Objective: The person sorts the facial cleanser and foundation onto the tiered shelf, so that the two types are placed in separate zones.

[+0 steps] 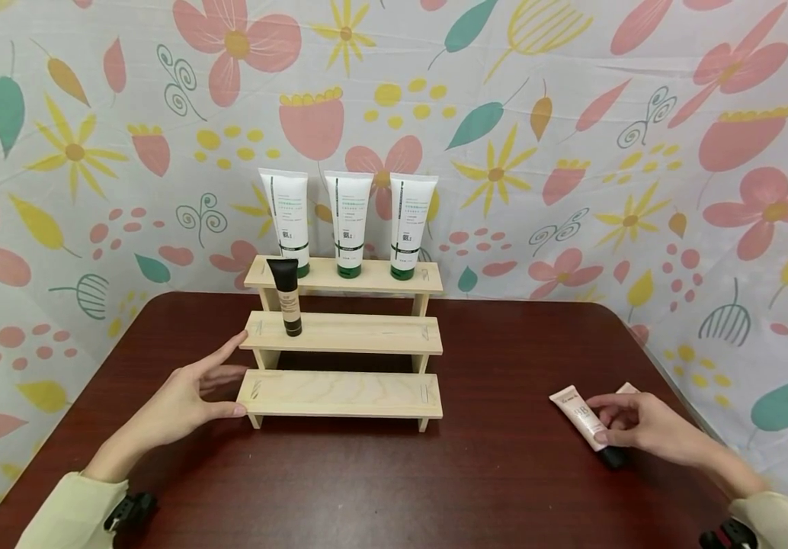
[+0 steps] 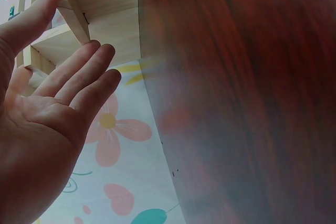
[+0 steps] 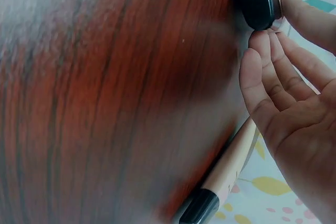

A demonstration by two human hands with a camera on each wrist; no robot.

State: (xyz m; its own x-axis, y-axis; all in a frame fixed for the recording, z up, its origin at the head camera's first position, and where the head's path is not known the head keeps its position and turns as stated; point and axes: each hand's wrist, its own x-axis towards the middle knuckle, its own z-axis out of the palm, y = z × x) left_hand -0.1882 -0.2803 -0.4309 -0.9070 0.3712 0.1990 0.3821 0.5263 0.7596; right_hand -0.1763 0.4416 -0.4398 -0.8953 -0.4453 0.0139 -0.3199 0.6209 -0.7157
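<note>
My left hand rests at the left side of a three-tier wooden stand, index fingertip at the middle tier and thumb at the bottom tier's corner. Its fingers look nearly straight in the left wrist view. To the right, my right hand pinches a pale pink BB cream tube with a black cap between thumb and fingers. Another pale tube, also black-capped, lies on the table beside that hand, mostly hidden by it in the head view. A black-and-beige tube stands on the middle tier's left.
Three white tubes with green caps, left, middle and right, stand in a row on the top tier. A dark red-brown table carries the stand. Behind it hangs a flower-patterned cloth.
</note>
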